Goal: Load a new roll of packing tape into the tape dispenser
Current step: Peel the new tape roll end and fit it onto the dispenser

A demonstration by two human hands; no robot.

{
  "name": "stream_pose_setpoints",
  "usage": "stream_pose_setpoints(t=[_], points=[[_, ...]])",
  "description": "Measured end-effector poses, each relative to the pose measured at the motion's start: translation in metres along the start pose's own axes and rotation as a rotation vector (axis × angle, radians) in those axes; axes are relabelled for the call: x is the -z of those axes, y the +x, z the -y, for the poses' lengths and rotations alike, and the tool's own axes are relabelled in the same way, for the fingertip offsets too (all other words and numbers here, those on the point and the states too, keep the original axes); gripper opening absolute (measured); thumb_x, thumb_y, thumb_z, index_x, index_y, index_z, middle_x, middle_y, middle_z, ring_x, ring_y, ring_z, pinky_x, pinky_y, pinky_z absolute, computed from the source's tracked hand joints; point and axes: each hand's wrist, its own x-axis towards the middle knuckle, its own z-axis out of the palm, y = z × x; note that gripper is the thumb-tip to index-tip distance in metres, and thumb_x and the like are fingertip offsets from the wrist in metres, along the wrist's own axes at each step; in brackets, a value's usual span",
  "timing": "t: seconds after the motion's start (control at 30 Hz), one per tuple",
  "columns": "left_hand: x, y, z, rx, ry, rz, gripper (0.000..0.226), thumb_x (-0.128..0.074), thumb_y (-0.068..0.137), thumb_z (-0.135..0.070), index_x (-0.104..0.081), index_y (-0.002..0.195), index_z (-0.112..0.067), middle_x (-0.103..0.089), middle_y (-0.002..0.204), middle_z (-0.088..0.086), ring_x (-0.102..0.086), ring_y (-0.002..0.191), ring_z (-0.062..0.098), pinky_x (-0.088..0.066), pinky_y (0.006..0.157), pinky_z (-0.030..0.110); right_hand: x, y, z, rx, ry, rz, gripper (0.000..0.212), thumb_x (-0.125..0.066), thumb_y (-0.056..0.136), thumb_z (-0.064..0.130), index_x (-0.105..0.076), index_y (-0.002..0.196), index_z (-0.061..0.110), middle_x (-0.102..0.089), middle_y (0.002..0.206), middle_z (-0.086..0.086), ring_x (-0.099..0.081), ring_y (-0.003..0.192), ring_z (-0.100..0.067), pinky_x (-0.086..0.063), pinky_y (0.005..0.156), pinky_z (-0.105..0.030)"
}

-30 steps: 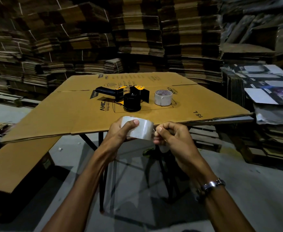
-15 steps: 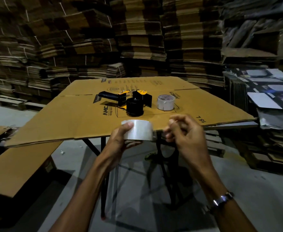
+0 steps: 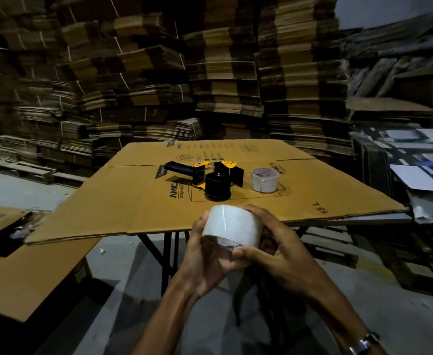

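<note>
You have the new roll of tape (image 3: 232,225) gripped in front of you, short of the table (image 3: 123,201), left hand (image 3: 205,260) cupped beneath, right hand (image 3: 279,252) wrapped round its side, probably to find the loose end before fitting it on the dispenser (image 3: 210,179) lying ahead.

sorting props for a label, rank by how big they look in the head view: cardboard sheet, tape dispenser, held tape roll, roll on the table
1. cardboard sheet
2. tape dispenser
3. held tape roll, though nearness to the camera inflates it
4. roll on the table, possibly similar in true size
</note>
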Motion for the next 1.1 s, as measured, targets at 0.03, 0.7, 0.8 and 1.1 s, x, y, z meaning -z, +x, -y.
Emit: stream_pose_setpoints(t=[0.03,0.7,0.8,1.1], points=[[-0.003,0.0,-0.003,-0.043,0.125,-0.077,0.074,-0.063,0.086,-0.058,-0.055,0.136,-0.004,-0.059,0.135,0.027,-0.059,0.123,0.041,-0.047,0.103,0.06,0.003,0.0,-0.001,0.027,-0.087,-0.027,0.06,-0.077,0.077,0.047,-0.051,0.131,0.045,-0.056,0.126,0.025,-0.057,0.119,-0.007,-0.055,0.094,-0.042],[-0.027,-0.02,-0.011,-0.212,0.548,-0.321,0.016,-0.071,0.09,-0.015,-0.069,0.075,-0.012,-0.069,0.081,-0.001,-0.067,0.079,0.01,-0.061,0.08,0.035,0.016,0.002,-0.025,0.128,-0.758,-0.11,0.062,-0.068,0.087,0.047,-0.045,0.143,0.031,-0.051,0.124,0.012,-0.041,0.113,-0.01,-0.043,0.083,-0.026],[-0.027,-0.018,-0.017,-0.141,0.467,-0.273,0.012,-0.069,0.091,-0.011,-0.065,0.08,-0.01,-0.065,0.074,-0.001,-0.064,0.073,0.01,-0.06,0.078,0.034,0.017,0.002,-0.025,0.135,-0.722,-0.08,0.06,-0.069,0.087,0.048,-0.044,0.14,0.033,-0.051,0.124,0.012,-0.041,0.112,-0.009,-0.042,0.082,-0.028],[-0.015,-0.014,-0.032,-0.142,0.538,-0.17,0.007,-0.067,0.09,-0.006,-0.067,0.083,-0.004,-0.066,0.08,0.009,-0.065,0.075,0.014,-0.058,0.082,0.03,0.036,0.01,-0.02,0.013,-0.429,0.085,0.066,-0.063,0.077,0.063,-0.047,0.137,0.04,-0.047,0.122,0.03,-0.046,0.117,0.003,-0.047,0.09,-0.028]])
